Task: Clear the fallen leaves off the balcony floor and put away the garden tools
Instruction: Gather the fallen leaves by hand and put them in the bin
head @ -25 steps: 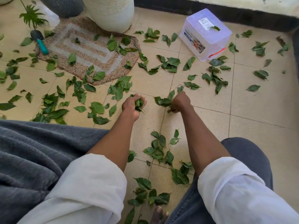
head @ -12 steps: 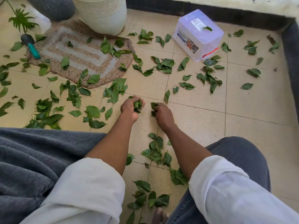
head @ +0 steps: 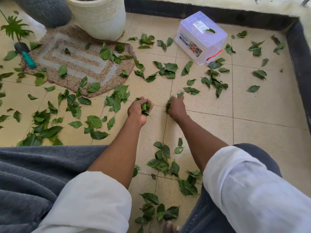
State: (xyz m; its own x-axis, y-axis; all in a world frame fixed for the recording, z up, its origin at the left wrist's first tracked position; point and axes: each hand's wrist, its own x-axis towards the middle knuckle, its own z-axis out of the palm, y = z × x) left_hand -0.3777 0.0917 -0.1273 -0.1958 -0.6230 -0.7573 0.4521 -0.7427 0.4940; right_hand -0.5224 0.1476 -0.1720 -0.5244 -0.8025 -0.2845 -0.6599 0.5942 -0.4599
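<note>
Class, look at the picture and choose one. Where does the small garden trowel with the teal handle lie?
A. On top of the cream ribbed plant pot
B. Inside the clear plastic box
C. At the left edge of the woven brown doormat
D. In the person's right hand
C: the small garden trowel with the teal handle lies at the left edge of the woven brown doormat, untouched by either hand.

The right hand [head: 176, 107] is motion-blurred at the fingers, so its hold on the leaves [head: 168, 105] there is hard to read. The left hand [head: 138, 109] covers most of its own bunch [head: 145, 106]. The grey pot [head: 43, 10] and white pot [head: 101, 15] are cut by the top edge. The trowel [head: 25, 53] blade is partly hidden by leaves. The box [head: 200, 37] label is too small to read.
</note>
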